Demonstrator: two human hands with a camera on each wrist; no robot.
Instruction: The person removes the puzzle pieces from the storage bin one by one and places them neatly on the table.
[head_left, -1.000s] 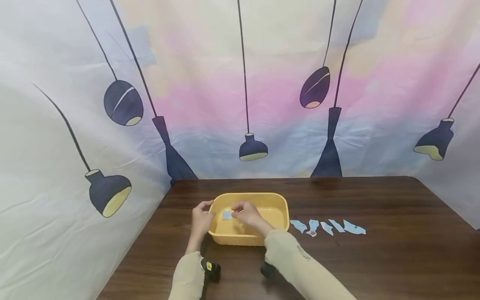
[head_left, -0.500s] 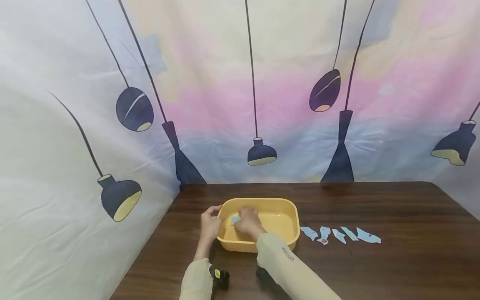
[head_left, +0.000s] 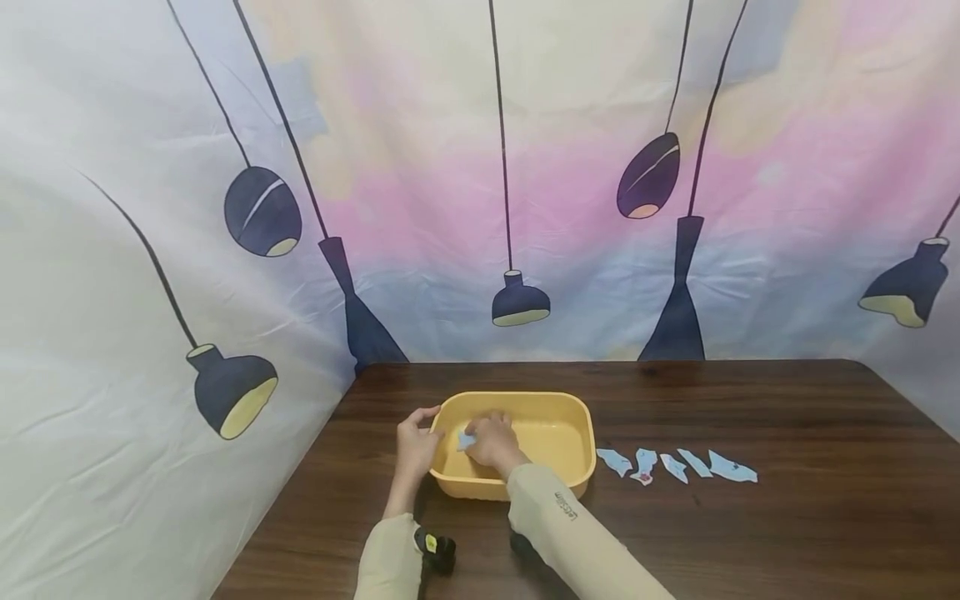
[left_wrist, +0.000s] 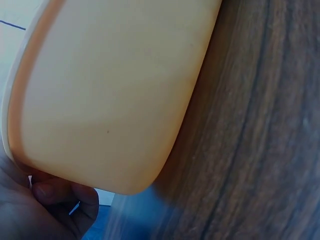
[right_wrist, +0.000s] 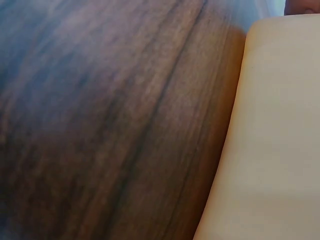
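A yellow plastic basin sits on the wooden table. My left hand grips its left rim; curled fingers show under the rim in the left wrist view, beside the basin wall. Inside the basin, toward its left end, is a pale blue paper piece. My right hand reaches in over the near side, its fingers down at that piece and covering part of it. Whether they pinch it is hidden. The right wrist view shows only the basin's outer wall, the table and a bit of finger at the top.
Several torn pale blue paper pieces lie in a row on the table to the right of the basin. Behind the table hangs a cloth backdrop printed with lamps.
My right hand has moved lower and left inside the basin, over part of the blue piece. The left hand has stayed at the rim. The head view has shifted slightly.
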